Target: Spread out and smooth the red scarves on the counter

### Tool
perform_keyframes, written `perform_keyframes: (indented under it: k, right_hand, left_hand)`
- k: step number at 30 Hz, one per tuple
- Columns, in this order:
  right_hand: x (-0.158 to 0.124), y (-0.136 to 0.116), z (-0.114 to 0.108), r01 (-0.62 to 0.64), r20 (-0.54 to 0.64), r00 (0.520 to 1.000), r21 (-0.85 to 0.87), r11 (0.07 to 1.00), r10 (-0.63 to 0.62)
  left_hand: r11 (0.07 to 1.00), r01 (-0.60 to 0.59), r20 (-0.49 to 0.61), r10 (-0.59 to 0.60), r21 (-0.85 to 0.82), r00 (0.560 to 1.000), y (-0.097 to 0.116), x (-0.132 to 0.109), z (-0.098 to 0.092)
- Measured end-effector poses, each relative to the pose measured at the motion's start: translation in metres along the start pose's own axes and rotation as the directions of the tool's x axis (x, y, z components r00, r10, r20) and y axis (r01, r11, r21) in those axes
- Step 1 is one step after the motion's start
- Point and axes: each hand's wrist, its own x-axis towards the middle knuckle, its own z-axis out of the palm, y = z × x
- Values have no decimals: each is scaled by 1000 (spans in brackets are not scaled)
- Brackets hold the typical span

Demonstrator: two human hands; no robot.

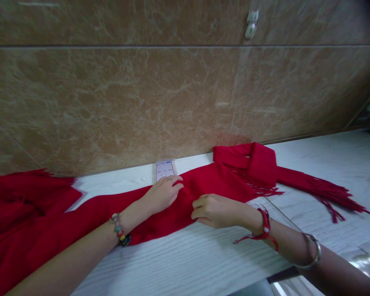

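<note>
A long red scarf [111, 205] lies spread across the pale wood-grain table [148, 267]. My left hand [165, 195] rests on its far side, with curled fingers closed on the cloth and a ring on one finger. Nearer to me, my right hand [214, 210] pinches the fabric close to the near edge, thumb and fingers together. Right of both hands, a folded red band with fringed ends [262, 162] sits over the cloth; whether it is a separate scarf I cannot tell.
Behind my left hand a phone [165, 167] with a timer on its screen lies against the brown marbled wall [126, 102]. At the left is a heap of red fringed cloth [24, 197]. A white hook [252, 24] is fixed high on the wall.
</note>
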Motion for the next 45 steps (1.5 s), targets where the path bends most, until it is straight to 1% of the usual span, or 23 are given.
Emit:
perform_keyframes:
  k: [2,4,7,10,13,17,20,22,24,27,29,33,39,43,45]
  right_hand:
    - [0,0,-1,0,9,1000,-2,1000,0]
    - [0,-1,-2,-2,11,1000,-2,1000,2]
    - [0,-2,-4,-8,4,1000,7,1000,8]
    - [0,-2,-4,-19,4,1000,29,999,19]
    - [1,-1,-2,-23,6,1000,64,998,23]
    - [1,2,1,-8,0,1000,123,992,8]
    - [0,3,3,-9,-9,1000,147,989,11]
    - [0,3,5,-12,-23,1000,142,990,15]
    - [1,1,6,-23,-62,998,140,990,31]
    - [4,-3,8,-20,-115,993,152,988,38]
    - [6,-5,9,-8,-115,993,155,988,27]
    - [6,-5,13,19,-126,992,104,994,-6]
    - [6,-2,23,43,-175,984,12,999,-40]
    - [11,-8,27,52,-214,975,-24,998,-56]
    - [14,-12,28,37,-231,972,-22,999,-41]
  left_hand:
    - [993,-81,44,85,-80,995,4,-18,-1]
    - [976,-146,113,165,-160,980,6,-32,-5]
    - [955,-176,201,226,-238,953,4,-45,-12]
    - [957,-150,224,208,-249,952,-1,-51,-13]
    - [963,-120,229,177,-241,957,-7,-57,-7]
    - [978,-42,285,101,-205,953,-10,-64,2]
    - [984,15,317,43,-178,948,-9,-66,1]
    - [985,33,314,23,-172,949,-6,-67,-1]
    - [981,27,277,28,-192,960,-1,-67,-4]
    - [960,-6,233,74,-279,970,4,-70,-5]
    - [946,-15,249,100,-323,963,5,-73,-4]
    - [947,-23,265,113,-321,958,0,-78,-1]
    - [970,-11,292,84,-243,953,-12,-90,-1]
    - [968,-18,220,75,-250,973,-13,-96,3]
    - [954,-64,166,116,-293,979,-10,-95,3]
